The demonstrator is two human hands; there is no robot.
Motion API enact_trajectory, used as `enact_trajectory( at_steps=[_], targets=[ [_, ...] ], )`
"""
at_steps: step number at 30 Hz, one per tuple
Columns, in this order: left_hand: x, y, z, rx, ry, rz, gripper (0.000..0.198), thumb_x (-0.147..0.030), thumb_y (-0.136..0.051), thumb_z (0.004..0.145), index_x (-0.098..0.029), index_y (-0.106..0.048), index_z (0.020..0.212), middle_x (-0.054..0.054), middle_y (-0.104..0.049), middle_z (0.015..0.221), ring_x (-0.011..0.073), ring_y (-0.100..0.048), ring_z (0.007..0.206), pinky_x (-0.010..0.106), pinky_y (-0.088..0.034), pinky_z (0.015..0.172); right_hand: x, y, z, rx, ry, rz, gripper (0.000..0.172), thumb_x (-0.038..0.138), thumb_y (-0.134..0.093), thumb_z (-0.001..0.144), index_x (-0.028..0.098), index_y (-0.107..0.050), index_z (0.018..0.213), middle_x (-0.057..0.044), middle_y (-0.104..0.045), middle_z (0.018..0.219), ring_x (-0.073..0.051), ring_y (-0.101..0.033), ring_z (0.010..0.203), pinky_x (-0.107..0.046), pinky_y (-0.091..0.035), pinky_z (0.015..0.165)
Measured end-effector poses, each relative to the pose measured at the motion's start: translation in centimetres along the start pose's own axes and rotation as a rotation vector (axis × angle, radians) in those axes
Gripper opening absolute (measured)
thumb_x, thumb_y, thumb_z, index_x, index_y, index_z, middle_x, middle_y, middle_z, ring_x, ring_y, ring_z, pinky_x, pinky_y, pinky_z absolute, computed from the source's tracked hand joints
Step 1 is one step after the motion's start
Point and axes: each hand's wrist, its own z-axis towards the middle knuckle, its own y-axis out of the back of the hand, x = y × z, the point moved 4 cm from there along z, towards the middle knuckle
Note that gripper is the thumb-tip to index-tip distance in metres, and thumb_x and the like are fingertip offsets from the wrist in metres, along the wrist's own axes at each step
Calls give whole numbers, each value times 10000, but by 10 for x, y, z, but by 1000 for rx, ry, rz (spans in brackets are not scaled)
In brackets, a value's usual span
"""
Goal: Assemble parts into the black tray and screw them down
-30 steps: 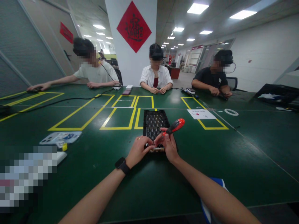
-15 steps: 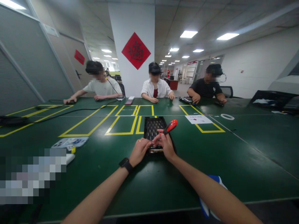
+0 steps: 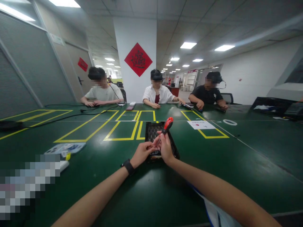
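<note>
My right hand (image 3: pixel 165 147) is closed round a screwdriver (image 3: pixel 167 125) with a red and black handle. The handle leans up and to the right, and its shaft points down toward my left fingertips. My left hand (image 3: pixel 142 153), with a dark watch on the wrist, has thumb and forefinger pinched together near the shaft's end. Whatever sits in that pinch is too small to make out. Both hands are over the near part of a black tray (image 3: pixel 149 126) with rows of small compartments; they hide much of it.
Yellow tape rectangles (image 3: pixel 120 139) mark the green table (image 3: pixel 106 189). A white paper sheet (image 3: pixel 201 125) and a white ring (image 3: pixel 229 122) lie right of the tray. Flat packs (image 3: pixel 65 148) are at left. Beyond sit three people, including a person in a white shirt (image 3: pixel 163 93). A black cable (image 3: pixel 68 116) crosses the left side.
The screwdriver has tipped more upright and its handle has shifted slightly left. Across the table, the person at left has drawn an outstretched hand in; the middle person's arm now reaches to the right.
</note>
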Motion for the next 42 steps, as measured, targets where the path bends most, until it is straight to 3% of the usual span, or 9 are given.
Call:
enact_trajectory(
  at_steps=[6, 15, 24, 29, 33, 42],
  targets=[
    [-6, 3, 0, 1, -27, 16, 264, -346, -480, 845, -153, -653, 794, 26, -648, 782, 132, -565, 728, 232, -411, 682, 0, 13, 1, 34, -59, 35, 273, 369, -377, 892, 203, -410, 1106, 21, -576, 663, -93, -539, 538, -208, -429, 489],
    [3, 1, -12, -131, -79, 173, 216, -371, -624, 744, -156, -608, 764, 14, -611, 738, 125, -534, 676, 234, -407, 636, -1, 14, -5, 145, 17, 24, 261, 364, -393, 890, 214, -391, 1103, 11, -580, 710, -98, -558, 582, -226, -471, 518],
    [1, 0, -16, -83, -142, 176, 199, -321, -528, 826, -180, -661, 871, 39, -662, 830, 144, -586, 767, 256, -425, 711, 0, 16, -7, 223, 14, -30, 303, 380, -410, 877, 210, -408, 1128, -3, -581, 751, -122, -586, 684, -265, -517, 583],
    [1, 2, -17, -127, -67, 162, 213, -361, -614, 750, -160, -634, 816, 19, -651, 775, 135, -569, 703, 241, -426, 654, -3, 15, -9, 231, 33, -56, 308, 393, -414, 873, 218, -408, 1126, 0, -582, 754, -113, -578, 666, -259, -517, 590],
    [4, 2, -14, -86, -21, 140, 235, -381, -605, 753, -149, -633, 776, 17, -647, 734, 131, -565, 675, 239, -428, 644, -1, 14, -10, 228, 21, -73, 314, 389, -407, 876, 219, -405, 1141, -4, -580, 769, -120, -585, 690, -265, -517, 596],
    [2, 0, -17, -72, -114, 129, 211, -347, -532, 814, -167, -636, 854, 24, -647, 811, 135, -566, 743, 248, -423, 689, -2, 15, -11, 245, 45, -94, 306, 393, -385, 883, 210, -413, 1128, -11, -595, 771, -117, -579, 673, -267, -515, 604]
  ],
)
